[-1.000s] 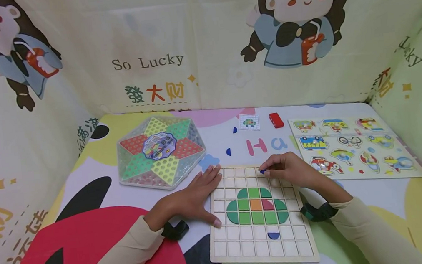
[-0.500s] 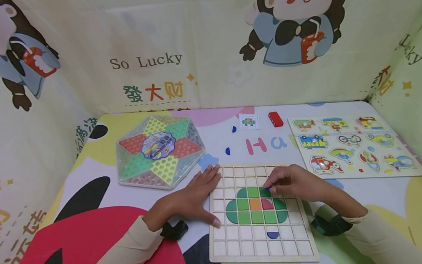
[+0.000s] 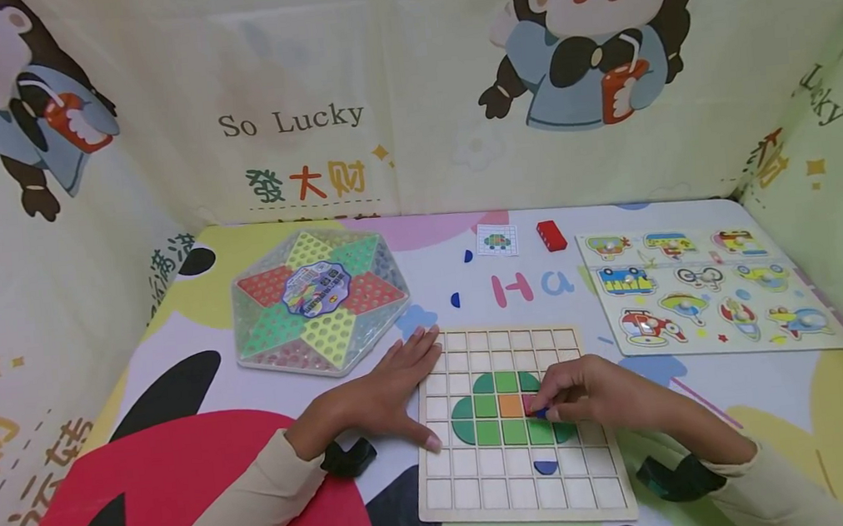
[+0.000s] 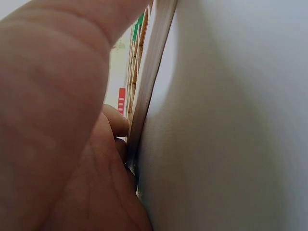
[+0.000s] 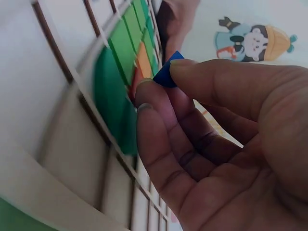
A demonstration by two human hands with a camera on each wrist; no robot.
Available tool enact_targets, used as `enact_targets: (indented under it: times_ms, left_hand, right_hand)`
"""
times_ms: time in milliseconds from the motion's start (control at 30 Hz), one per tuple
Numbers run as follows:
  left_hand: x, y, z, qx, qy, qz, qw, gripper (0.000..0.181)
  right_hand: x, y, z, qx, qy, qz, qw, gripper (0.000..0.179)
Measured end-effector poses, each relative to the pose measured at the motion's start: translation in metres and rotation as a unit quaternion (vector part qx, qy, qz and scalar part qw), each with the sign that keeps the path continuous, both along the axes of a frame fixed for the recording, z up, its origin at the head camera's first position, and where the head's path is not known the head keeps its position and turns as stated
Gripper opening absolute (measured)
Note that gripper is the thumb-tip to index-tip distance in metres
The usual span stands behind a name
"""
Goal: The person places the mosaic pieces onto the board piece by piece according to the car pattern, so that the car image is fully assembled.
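My right hand (image 3: 591, 394) pinches a small blue piece (image 5: 167, 72) between thumb and fingertips, over the right part of the green pattern. Below them lies a wooden grid board (image 3: 481, 508). Green squares (image 3: 488, 435), rounded dark-green pieces (image 3: 463, 421) and an orange square (image 3: 510, 406) fill cells at its middle; a red piece (image 5: 137, 83) is partly hidden by the fingers. A blue half-round piece (image 3: 546, 468) lies in a lower cell. With fingers spread, my left hand (image 3: 384, 396) rests along the board's left edge (image 4: 154, 62).
Two blue half-round pieces (image 3: 468, 255) lie beyond the board, near a small pattern card (image 3: 497, 240) and a red block (image 3: 551, 236). A hexagonal star-patterned game board (image 3: 320, 305) stands back left. At the right lies a vehicle picture puzzle (image 3: 703, 297).
My right hand has moved from the board's top edge down towards the green pattern, carrying the blue piece. The left hand stays in place.
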State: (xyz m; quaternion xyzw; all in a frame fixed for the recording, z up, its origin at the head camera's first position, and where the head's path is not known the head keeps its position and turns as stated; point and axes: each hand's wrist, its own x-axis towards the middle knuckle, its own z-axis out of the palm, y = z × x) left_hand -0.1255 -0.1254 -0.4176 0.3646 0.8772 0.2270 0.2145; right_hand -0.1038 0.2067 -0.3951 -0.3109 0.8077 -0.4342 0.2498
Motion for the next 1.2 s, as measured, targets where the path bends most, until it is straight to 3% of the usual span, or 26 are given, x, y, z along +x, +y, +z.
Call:
enact_targets:
  times_ms: [500,700,1200]
  left_hand:
    - [0.001,-0.002,-0.002,0.004,0.0,-0.003,1.0,0.12]
    - [0.001,-0.002,-0.001,0.004,-0.005,0.0,1.0,0.12]
    - [-0.001,-0.001,-0.003,-0.001,0.003,0.002,1.0,0.121]
  right_hand:
    - [0.03,-0.008,-0.003,-0.006,0.007,0.02,0.9998,0.009]
    - [0.033,-0.01,-0.011,-0.021,0.064,0.027,0.9974,0.015]
    - [0.033,-0.013,-0.009,0.034,0.108,0.036,0.9929,0.011]
